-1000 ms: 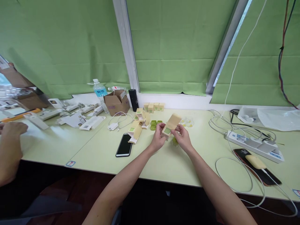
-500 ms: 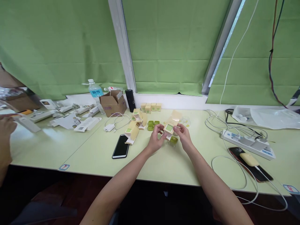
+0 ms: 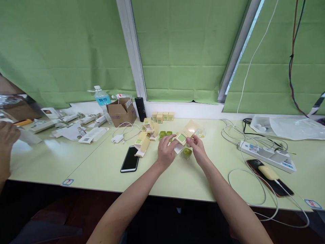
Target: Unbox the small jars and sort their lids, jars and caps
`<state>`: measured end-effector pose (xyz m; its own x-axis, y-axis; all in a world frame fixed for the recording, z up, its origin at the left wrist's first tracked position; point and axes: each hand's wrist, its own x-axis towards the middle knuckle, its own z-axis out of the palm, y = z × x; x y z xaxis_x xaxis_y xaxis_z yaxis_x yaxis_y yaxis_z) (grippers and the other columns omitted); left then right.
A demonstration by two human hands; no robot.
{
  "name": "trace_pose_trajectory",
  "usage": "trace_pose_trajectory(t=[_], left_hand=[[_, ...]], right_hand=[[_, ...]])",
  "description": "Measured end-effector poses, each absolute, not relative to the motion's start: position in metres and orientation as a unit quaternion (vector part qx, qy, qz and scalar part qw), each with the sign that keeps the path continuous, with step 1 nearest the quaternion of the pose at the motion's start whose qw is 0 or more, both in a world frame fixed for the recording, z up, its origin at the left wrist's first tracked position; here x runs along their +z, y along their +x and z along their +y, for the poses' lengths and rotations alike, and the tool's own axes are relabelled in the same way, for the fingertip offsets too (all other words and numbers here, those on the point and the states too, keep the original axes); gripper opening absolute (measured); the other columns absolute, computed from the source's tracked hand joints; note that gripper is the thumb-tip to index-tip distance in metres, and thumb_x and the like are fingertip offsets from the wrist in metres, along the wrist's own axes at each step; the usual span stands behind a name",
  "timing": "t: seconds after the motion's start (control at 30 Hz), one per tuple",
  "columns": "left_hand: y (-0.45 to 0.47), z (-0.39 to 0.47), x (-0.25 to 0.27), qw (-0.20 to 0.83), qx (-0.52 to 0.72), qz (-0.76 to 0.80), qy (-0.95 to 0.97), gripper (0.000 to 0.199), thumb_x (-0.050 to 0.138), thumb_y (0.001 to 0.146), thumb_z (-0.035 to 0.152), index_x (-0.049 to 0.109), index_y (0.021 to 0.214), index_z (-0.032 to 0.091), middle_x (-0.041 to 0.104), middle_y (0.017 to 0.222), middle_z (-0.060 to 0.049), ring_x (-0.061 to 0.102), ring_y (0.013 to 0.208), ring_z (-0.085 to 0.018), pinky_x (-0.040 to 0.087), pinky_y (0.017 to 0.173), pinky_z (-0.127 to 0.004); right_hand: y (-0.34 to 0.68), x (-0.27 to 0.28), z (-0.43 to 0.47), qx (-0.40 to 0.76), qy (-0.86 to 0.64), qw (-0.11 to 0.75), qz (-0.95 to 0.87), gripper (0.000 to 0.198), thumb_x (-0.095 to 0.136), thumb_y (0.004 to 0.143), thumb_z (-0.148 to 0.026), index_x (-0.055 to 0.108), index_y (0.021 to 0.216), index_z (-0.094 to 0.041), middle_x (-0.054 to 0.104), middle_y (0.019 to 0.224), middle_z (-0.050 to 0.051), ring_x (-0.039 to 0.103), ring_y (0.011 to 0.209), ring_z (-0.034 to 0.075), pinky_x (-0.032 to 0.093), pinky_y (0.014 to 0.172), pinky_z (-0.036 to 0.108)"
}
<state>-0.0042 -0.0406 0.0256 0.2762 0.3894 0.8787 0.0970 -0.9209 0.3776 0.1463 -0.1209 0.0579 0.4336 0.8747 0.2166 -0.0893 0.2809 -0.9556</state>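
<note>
From my remote seat, my left hand (image 3: 166, 151) has spread its fingers, contact unclear; my right hand (image 3: 199, 149) pinches the carton (image 3: 181, 138) at twelve o'clock, probably carrying it alone, green container (image 3: 187, 153) at its six.

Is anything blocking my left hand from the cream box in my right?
Nothing visible: the left hand is at the left edge of the cream box, held by the right hand. The green container sits nearer the body, not between.
</note>
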Motion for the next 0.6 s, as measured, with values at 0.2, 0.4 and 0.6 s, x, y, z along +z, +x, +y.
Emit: trace_pose_trajectory(t=[0.2,0.4,0.6], left_hand=[[0.0,-0.04,0.021,0.189,0.584,0.146,0.776,0.035,0.045,0.101,0.028,0.076,0.085,0.026,0.069,0.118,-0.01,0.058,0.111,-0.028,0.051,0.09,-0.048],[0.003,-0.041,0.019,0.288,0.575,0.133,0.754,0.04,0.047,0.102,0.035,0.078,0.078,0.024,0.07,0.116,-0.01,0.063,0.106,-0.025,0.054,0.087,-0.047],[0.006,-0.043,0.024,0.474,0.538,0.138,0.683,0.03,0.056,0.096,0.041,0.073,0.083,0.019,0.07,0.103,-0.009,0.068,0.084,-0.019,0.06,0.072,-0.037]], right_hand=[[0.147,0.055,-0.12,0.326,-0.484,0.698,-0.413,0.06,0.08,0.071,-0.067,0.061,0.11,-0.026,0.078,0.109,0.008,0.073,0.102,0.029,0.057,0.092,0.043],[0.149,0.05,-0.117,0.303,-0.498,0.715,-0.386,0.063,0.081,0.07,-0.064,0.057,0.113,-0.024,0.075,0.119,0.012,0.071,0.107,0.029,0.059,0.087,0.041],[0.15,0.049,-0.118,0.304,-0.497,0.732,-0.354,0.064,0.085,0.069,-0.058,0.059,0.116,-0.023,0.074,0.122,0.014,0.073,0.106,0.03,0.062,0.085,0.043]])
